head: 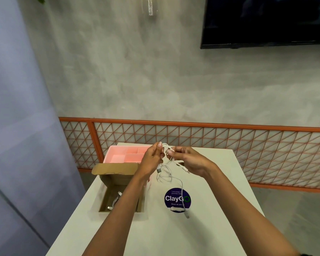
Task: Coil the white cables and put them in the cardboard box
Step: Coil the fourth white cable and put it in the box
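Here, the white cable (169, 158) is in the air above the far half of the table (220, 200), held between the two hands, with a few small loops already gathered. The left hand (151, 160) pinches the top of the loops between the thumb and the curled fingers, and the right hand (191, 160) pinches the same bundle from the other side, so both hands are grasping the cable and nothing else. From the bundle the free part hangs down toward the near edge: it makes a loose curl on the table, then runs over the round sticker (171, 198) and ends in a small plug (187, 216) lying flat. So the long axis of the loose part goes from the fingers toward the person, and I judge that the right hand is the nearer one to draw it up for the next loop. A wider plug (158, 170) dangles just below the left hand. The cable looks thin, smooth and soft. The cardboard box (116, 177) stands open at the left edge of the table, under the left forearm, its brown flap raised, and a second cable (115, 200) lies inside. Behind the box, at the far left corner, is a pink tray (116, 154) with compartments, matte and rigid in look.
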Demonstrator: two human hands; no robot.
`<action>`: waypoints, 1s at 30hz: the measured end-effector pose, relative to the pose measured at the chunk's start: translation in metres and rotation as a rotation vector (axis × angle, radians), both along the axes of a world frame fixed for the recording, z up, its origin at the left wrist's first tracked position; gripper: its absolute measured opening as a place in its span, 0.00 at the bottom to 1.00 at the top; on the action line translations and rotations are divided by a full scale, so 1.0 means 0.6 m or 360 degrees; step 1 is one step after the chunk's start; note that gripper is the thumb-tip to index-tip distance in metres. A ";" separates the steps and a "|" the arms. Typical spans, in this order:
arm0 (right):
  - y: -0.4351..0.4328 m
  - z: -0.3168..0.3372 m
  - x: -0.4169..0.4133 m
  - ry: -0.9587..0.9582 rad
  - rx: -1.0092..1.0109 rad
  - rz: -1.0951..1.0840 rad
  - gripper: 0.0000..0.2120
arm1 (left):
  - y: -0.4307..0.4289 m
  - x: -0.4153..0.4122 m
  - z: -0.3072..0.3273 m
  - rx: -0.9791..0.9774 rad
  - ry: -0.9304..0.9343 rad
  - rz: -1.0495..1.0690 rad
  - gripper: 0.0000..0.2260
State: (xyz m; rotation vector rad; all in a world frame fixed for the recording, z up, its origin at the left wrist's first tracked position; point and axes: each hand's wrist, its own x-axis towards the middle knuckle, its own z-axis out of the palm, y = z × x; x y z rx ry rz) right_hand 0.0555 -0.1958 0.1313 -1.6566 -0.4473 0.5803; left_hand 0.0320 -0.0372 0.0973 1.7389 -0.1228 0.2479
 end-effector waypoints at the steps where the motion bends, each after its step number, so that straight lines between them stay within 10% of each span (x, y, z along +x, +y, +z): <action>1: 0.001 -0.003 0.001 -0.0035 0.0030 -0.0027 0.08 | 0.000 0.001 0.000 -0.0005 0.0011 0.0005 0.14; 9: 0.017 -0.004 -0.004 -0.1095 -0.0266 -0.0581 0.06 | 0.001 0.008 -0.008 0.0105 0.0001 0.0217 0.17; 30: 0.014 0.031 0.008 0.0118 0.0773 -0.0547 0.12 | 0.000 -0.011 -0.011 0.0240 -0.0172 0.0252 0.13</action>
